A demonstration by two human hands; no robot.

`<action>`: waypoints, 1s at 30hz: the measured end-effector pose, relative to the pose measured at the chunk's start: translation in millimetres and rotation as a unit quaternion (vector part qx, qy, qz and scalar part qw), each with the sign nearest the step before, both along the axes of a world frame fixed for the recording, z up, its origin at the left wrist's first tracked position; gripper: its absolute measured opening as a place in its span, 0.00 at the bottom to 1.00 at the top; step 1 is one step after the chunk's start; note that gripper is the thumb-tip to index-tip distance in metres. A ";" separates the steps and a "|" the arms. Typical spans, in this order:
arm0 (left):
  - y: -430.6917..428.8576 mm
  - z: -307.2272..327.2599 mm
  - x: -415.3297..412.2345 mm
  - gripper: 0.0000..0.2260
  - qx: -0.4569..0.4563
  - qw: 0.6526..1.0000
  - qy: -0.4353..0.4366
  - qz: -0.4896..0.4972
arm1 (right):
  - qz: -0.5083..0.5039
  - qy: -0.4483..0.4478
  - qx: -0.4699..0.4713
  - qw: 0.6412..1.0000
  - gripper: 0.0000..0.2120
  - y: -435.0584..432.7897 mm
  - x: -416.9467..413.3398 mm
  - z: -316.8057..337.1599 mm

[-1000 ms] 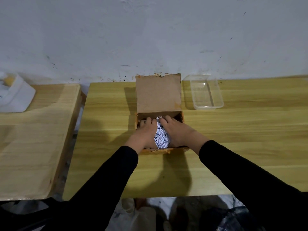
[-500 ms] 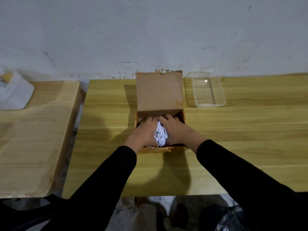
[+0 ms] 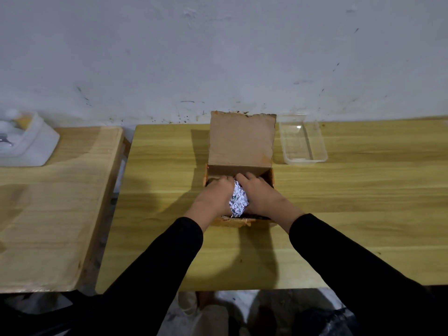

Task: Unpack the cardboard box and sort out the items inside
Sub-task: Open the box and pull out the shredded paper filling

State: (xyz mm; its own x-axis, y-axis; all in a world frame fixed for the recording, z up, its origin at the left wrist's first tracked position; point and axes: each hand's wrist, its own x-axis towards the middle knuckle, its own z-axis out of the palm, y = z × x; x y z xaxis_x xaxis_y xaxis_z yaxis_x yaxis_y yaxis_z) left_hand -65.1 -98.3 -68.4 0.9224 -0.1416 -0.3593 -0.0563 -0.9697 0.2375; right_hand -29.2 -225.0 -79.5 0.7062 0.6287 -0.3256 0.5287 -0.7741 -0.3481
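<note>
We see a grey-white wall point(image 3: 218, 49) filling the upper half of the frame, and below it a yellow wooden table point(image 3: 339, 214) stretching from the centre to the right edge, with a second, paler table point(image 3: 48, 214) at the left. Two black sleeves point(image 3: 155, 275) rise from the bottom of the frame. At the centre stands the cardboard box point(image 3: 240, 166), its lid point(image 3: 242, 139) tipped up toward the wall. Right of the lid lies a clear plastic tray point(image 3: 303, 141); at the far left sits a white object point(image 3: 26, 144). Inside the box, our left hand point(image 3: 213, 197) and right hand point(image 3: 264, 195) cup a wad of shredded printed paper point(image 3: 238, 201) between them, fingers curled downward and pressed together against its sides.
</note>
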 end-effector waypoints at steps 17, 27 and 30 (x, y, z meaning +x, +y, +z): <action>-1.5 42.4 1.9 0.27 -0.005 0.999 -0.033 0.025 | -0.054 -0.008 0.109 0.993 0.30 -3.5 7.1 14.9; -13.3 83.2 6.3 0.24 -0.019 0.997 -0.064 0.028 | -0.054 -0.029 0.113 0.992 0.29 -19.5 15.3 67.9; -32.1 101.5 15.1 0.23 -0.019 0.997 -0.079 0.015 | -0.065 -0.045 0.113 0.990 0.27 -41.9 22.7 87.3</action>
